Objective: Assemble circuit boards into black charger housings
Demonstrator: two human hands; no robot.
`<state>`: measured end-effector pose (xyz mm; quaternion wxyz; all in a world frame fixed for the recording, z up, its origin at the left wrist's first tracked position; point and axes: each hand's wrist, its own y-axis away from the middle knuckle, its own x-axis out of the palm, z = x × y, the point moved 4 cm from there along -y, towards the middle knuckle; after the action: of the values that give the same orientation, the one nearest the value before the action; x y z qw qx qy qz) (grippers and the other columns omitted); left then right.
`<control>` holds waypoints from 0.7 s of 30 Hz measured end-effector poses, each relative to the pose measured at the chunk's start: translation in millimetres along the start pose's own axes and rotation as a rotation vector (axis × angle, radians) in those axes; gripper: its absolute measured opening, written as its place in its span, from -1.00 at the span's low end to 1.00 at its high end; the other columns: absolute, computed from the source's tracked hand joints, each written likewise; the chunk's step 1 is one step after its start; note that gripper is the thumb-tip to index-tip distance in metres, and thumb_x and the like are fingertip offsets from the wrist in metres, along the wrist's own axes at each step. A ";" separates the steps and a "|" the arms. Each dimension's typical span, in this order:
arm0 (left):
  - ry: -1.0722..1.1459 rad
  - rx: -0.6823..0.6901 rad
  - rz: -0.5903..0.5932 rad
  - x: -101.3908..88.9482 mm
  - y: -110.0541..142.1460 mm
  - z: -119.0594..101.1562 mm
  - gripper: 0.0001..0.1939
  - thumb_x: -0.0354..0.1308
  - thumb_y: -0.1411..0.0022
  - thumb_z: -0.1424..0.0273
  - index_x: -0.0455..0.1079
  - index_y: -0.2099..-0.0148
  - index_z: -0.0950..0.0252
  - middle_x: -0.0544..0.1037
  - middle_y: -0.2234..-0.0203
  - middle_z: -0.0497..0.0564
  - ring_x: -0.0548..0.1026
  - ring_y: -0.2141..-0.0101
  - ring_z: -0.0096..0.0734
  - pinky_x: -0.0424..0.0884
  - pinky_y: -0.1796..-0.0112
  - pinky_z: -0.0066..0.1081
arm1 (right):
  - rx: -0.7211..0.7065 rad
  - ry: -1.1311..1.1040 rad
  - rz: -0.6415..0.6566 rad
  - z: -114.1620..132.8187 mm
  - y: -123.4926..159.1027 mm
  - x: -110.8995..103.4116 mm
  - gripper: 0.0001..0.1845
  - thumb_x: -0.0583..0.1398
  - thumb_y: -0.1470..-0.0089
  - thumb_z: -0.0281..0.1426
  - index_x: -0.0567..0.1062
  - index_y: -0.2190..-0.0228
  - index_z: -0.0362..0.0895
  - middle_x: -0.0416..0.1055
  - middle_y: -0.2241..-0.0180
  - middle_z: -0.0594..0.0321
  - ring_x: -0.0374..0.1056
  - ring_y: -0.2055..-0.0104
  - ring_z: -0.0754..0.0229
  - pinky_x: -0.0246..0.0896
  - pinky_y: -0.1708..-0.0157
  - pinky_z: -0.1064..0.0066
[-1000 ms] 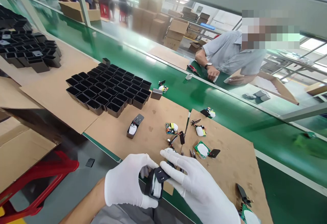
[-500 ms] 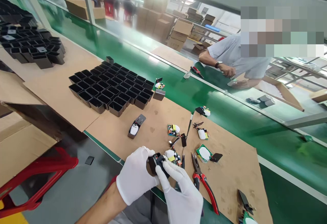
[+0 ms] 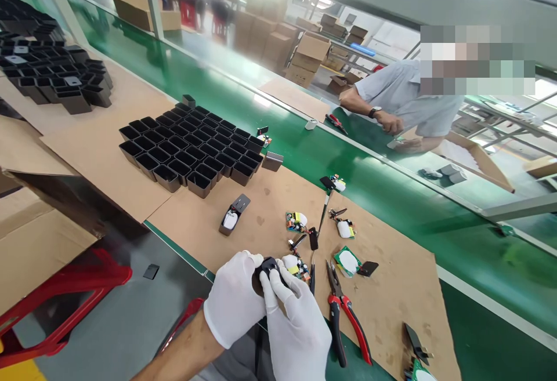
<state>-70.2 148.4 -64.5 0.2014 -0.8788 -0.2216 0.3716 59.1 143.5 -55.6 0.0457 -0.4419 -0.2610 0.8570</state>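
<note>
My left hand (image 3: pixel 235 295), in a white glove, is wrapped round a small black plastic case (image 3: pixel 268 265) low in the middle. My right hand (image 3: pixel 298 327), gloved too, has its fingertips pressed on the black end piece at the top of that case. Fingers hide most of the case. Just beyond my fingers lies a circuit board (image 3: pixel 296 266) with a white pad and yellow tape. Red-and-black pliers (image 3: pixel 343 311) lie to the right of my right hand, jaws pointing away. Farther left stands an open black case (image 3: pixel 234 214) with a white-padded board inside.
Many empty black cases (image 3: pixel 187 149) stand packed together at the left on cardboard. Several circuit boards (image 3: pixel 348 261) with black end pieces lie around. A green conveyor belt (image 3: pixel 300 160) runs behind. Across it a person (image 3: pixel 391 111) works with both hands. A red stool (image 3: pixel 100 288) is at lower left.
The black end piece, tilted before, now sits flatter on the case under my right fingers. My right hand has shifted slightly left. Boards on the green belt have moved a little left.
</note>
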 end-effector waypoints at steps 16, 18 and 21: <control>0.070 -0.057 -0.038 -2.8 0.2 -0.7 -0.90 0.13 -0.18 0.45 0.32 0.22 0.19 0.49 0.46 -0.07 0.52 0.48 -0.37 0.45 0.40 -0.41 | -0.089 -0.042 0.030 2.3 -6.4 -7.0 -0.74 0.20 -0.39 -0.35 0.61 -0.03 -0.04 0.62 -0.04 0.11 0.61 -0.02 0.10 0.55 -0.10 0.29; 0.070 -0.069 -0.020 0.0 2.4 2.3 -0.93 0.13 -0.21 0.45 0.31 0.26 0.18 0.48 0.49 -0.08 0.51 0.50 -0.37 0.44 0.42 -0.41 | -0.127 -0.033 0.019 1.6 -5.0 -2.4 -0.78 0.21 -0.37 -0.39 0.65 0.05 -0.04 0.64 0.01 0.12 0.61 -0.01 0.10 0.52 -0.13 0.28; 0.059 -0.084 0.007 5.6 6.5 7.5 -0.89 0.12 -0.24 0.47 0.27 0.33 0.16 0.45 0.51 -0.08 0.48 0.53 -0.37 0.41 0.45 -0.40 | -0.136 -0.033 -0.004 0.9 -2.2 3.1 -0.78 0.20 -0.38 -0.40 0.65 0.06 -0.07 0.64 0.01 0.12 0.60 -0.03 0.13 0.47 -0.17 0.33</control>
<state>-70.7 147.6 -75.9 0.1696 -0.8979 -0.2276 0.3365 56.1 145.9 -56.4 0.0128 -0.4293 -0.3203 0.8444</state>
